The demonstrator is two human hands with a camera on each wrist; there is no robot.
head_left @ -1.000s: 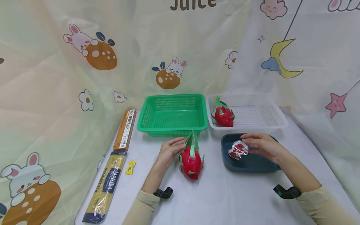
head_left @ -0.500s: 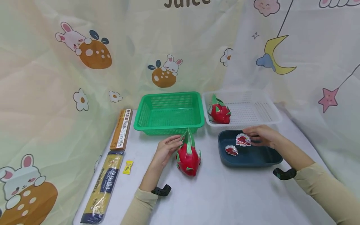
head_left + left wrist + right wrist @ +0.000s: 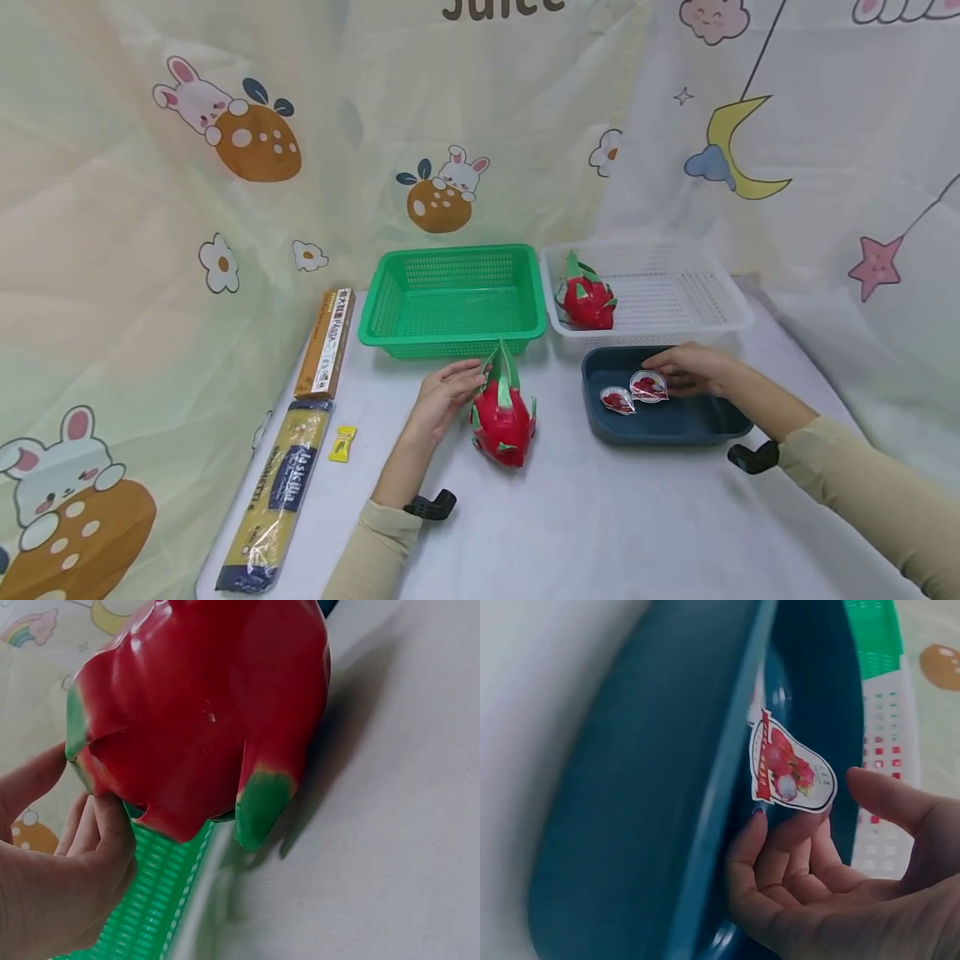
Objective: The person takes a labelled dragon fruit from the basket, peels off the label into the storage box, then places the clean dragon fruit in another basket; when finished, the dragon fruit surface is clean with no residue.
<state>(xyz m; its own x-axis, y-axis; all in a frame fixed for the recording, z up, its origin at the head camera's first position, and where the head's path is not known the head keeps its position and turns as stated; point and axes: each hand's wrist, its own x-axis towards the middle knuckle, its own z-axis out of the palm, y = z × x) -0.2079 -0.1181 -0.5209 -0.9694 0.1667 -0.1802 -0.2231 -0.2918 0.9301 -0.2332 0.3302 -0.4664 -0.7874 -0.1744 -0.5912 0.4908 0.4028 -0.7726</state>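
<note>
A red toy dragon fruit (image 3: 503, 423) with green leaf tips lies on the table, its long leaves pointing at the green basket. My left hand (image 3: 448, 398) is at its leafy end. In the left wrist view, thumb and index finger (image 3: 112, 825) pinch a green-tipped scale of the dragon fruit. Inside the dark blue tray (image 3: 675, 432) lie two dragon fruit stickers, one (image 3: 617, 401) at the left and one (image 3: 649, 387) beside it. My right hand (image 3: 693, 371) reaches into the tray; its fingertips are right at the second sticker's edge, the thumb (image 3: 877, 796) spread away from it.
A green basket (image 3: 450, 343) stands at the back. Right of it, a white basket (image 3: 675, 329) holds another dragon fruit (image 3: 588, 302). Along the left edge lie a pasta box (image 3: 325, 346), a spaghetti bag (image 3: 277, 500) and a small yellow packet (image 3: 342, 444).
The second sticker moved up and right off the first, then came down beside it. My right hand followed it and has lowered slightly. The left hand stays at the dragon fruit.
</note>
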